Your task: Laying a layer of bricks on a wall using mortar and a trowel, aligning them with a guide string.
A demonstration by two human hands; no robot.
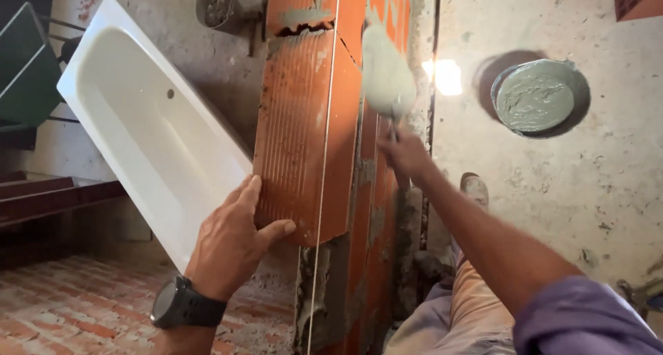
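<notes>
Your left hand [231, 248] lies flat, fingers spread, against the near end of the top brick [307, 134], whose long axis runs away from you, while your right hand [404, 155] grips the mortar-loaded trowel [387, 72] at its far right edge.

Left hand [231, 241] bare with chunky black watch [181, 304] on wrist at lower centre-left; right hand [404, 155] and forearm bare, purple sleeve [587, 320] at lower right; dusty peach trousers [469, 306]; mortar-caked shoe [474, 189] right of centre.
</notes>
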